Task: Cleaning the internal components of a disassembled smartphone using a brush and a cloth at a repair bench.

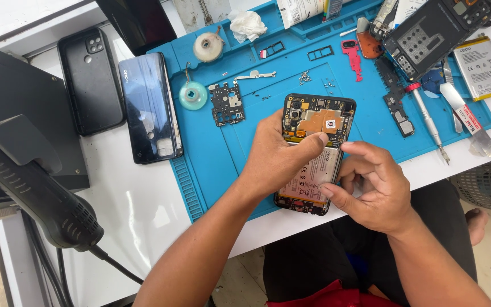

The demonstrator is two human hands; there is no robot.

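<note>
Blue mat (223, 148), both hands (325, 170) around opened phone (315, 149), white-labelled battery (312, 177).

both hands (277, 159) (370, 185) hold an opened phone (315, 150) over a blue mat (211, 148).

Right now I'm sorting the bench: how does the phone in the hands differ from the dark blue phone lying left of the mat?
The opened phone shows its battery and circuit board; the blue phone keeps its glossy back cover. The opened one is gripped by the left hand and right hand; the blue one lies untouched. Both lie rear side up.
</note>
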